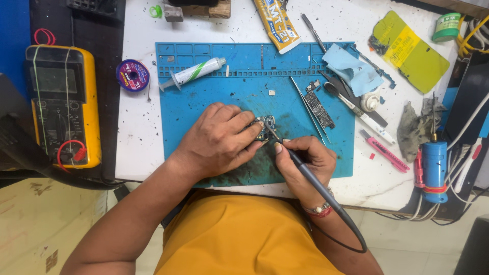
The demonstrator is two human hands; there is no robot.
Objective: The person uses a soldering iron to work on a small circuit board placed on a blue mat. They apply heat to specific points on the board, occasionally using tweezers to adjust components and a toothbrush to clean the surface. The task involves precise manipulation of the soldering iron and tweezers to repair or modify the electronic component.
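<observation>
Yellow multimeter (pixel 63 107) with grey screen (pixel 52 80) at far left, round purple-labelled spool (pixel 132 75) beside the blue mat (pixel 214 91), white-and-green labelled syringe (pixel 196 72) on the mat's top, yellow tube (pixel 276 24) at top centre, green tape roll (pixel 446 27) at top right

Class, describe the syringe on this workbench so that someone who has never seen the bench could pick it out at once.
Start at the blue work mat. Along its upper left edge, above the left hand, lies the syringe, slanted, nozzle toward the small purple spool. Unlike the yellow tube further right, it is slim and white with a green band.
</observation>
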